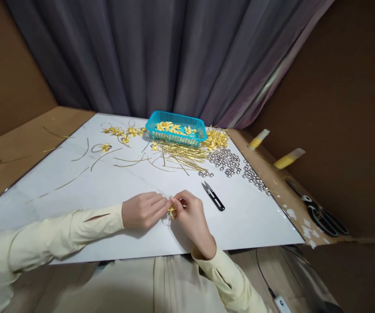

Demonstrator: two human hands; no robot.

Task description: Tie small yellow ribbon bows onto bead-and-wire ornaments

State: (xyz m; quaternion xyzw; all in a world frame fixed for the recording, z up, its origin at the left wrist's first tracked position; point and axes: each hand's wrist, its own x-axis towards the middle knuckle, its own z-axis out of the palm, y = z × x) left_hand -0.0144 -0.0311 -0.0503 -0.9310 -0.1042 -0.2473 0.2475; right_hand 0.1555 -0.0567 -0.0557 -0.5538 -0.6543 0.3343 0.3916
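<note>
Near the front edge of the white board (109, 213), my two hands meet over a small yellow flower piece (172, 211) with gold wire. My left hand (145, 210) has its fingers pressed together at the piece's left side. From the right, my right hand (190, 213) pinches the same piece between thumb and fingers. The fingertips hide part of it. Black thread snips (213, 196) lie to the right of my right hand. Behind the hands are loose gold wires (184, 156) and silver beads (225, 161).
A teal basket (176, 139) of yellow flowers stands at the back, with a flower pile (216, 138) beside it. Finished-looking flower loops (105, 148) and wires lie back left. Two yellow tubes (258, 140) and black scissors (321, 216) are on the right.
</note>
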